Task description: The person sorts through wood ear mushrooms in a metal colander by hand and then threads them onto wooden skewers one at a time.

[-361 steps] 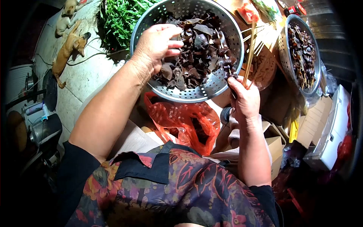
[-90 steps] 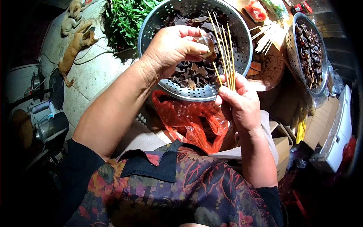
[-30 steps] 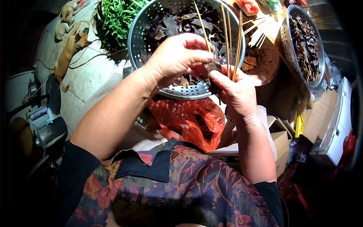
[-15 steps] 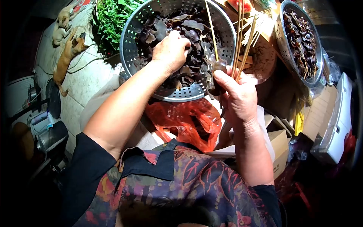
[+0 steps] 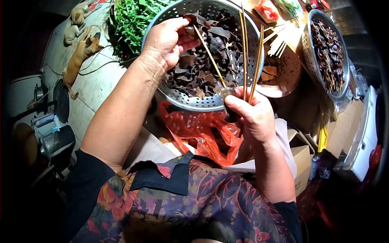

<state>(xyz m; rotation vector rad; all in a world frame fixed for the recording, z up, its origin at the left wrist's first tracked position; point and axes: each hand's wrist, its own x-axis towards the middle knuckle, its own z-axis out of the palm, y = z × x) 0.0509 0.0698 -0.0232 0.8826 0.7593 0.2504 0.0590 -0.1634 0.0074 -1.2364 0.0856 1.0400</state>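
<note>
My left hand (image 5: 164, 42) pinches a piece of wood ear mushroom (image 5: 189, 32) over the left rim of a perforated metal colander (image 5: 180, 104). Dark wood ear pieces (image 5: 221, 48) fill the colander. In my right hand (image 5: 254, 117), closed in front of the colander's right edge, are several bamboo skewers (image 5: 246, 52). One skewer (image 5: 208, 50) leans left, its tip right beside the piece at my left fingers. Lower on that skewer, a threaded wood ear (image 5: 229, 93) sits against my right thumb.
A second colander (image 5: 306, 44) at right holds loaded skewers. Loose bamboo sticks (image 5: 279, 42) lie beside a round wooden board (image 5: 289, 79). A red plastic bag (image 5: 206, 129) sits below the main colander. Leafy greens (image 5: 129, 28) and two dogs (image 5: 79, 56) are at left.
My left hand has come up out of the wood ear pile with a piece and moved left. The single skewer in my right hand now tilts left toward it.
</note>
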